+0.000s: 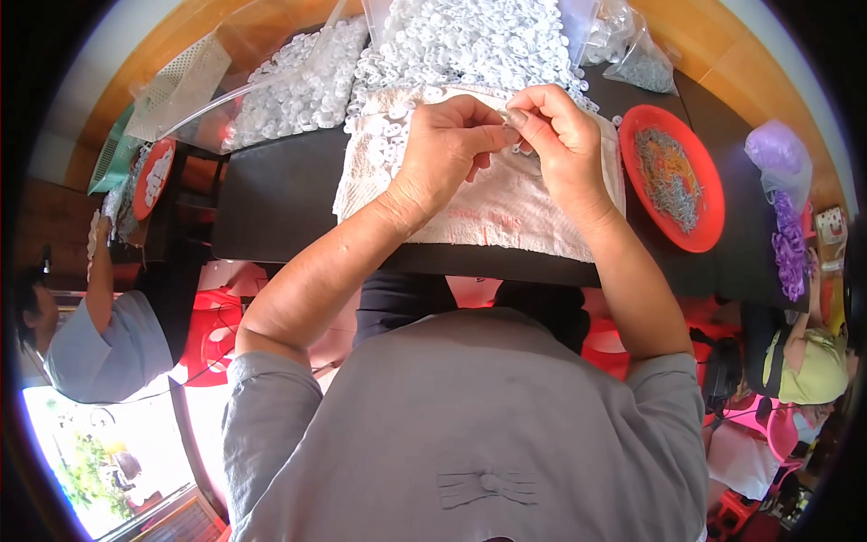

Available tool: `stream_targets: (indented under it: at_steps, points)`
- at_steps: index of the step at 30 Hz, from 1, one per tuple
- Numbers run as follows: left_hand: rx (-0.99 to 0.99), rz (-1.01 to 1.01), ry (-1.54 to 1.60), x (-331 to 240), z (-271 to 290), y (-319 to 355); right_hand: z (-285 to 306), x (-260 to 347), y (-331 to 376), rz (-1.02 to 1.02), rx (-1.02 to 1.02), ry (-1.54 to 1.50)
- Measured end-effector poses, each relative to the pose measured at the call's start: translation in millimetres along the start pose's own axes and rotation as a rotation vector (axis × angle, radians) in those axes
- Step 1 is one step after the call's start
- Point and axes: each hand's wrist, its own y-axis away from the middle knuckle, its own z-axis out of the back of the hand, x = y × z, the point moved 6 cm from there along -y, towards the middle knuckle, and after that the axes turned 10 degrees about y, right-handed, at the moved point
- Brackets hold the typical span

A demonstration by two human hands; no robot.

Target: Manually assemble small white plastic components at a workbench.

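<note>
My left hand (449,143) and my right hand (562,143) meet above a pale cloth (470,226), both closed in a pinch with fingertips touching or nearly so. Whatever small piece lies between them is mostly covered by the fingers, and I cannot make out its kind. Small white plastic pieces with holes (390,144) lie on the cloth beside my left hand, and a few more show under the fingers. Just beyond my hands rises a large heap of the same white pieces (470,45).
Right of the cloth sits a red plate (635,122) of thin metal pins and orange bits. Clear bags (643,63), a purple bag (777,149) and purple pieces (787,253) lie farther right. Another white heap (298,81) is at left. People work at both sides (108,348), (813,366).
</note>
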Motion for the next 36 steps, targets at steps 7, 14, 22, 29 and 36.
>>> stream_targets:
  at_steps: [7,14,22,29,36]
  points:
    - [-0.073,-0.115,0.193,0,8,3,-8,-4,4,-0.175,0.009,-0.281]
    - [-0.082,-0.153,0.249,5,9,5,-12,1,7,-0.196,-0.017,-0.320]
    - [-0.066,-0.113,0.357,8,8,5,-12,-1,5,-0.253,-0.023,-0.319]
    - [-0.076,-0.103,0.416,8,13,4,-16,-3,7,-0.304,0.018,-0.327]
    - [-0.074,-0.105,0.395,10,14,3,-10,-1,6,-0.256,-0.015,-0.235]
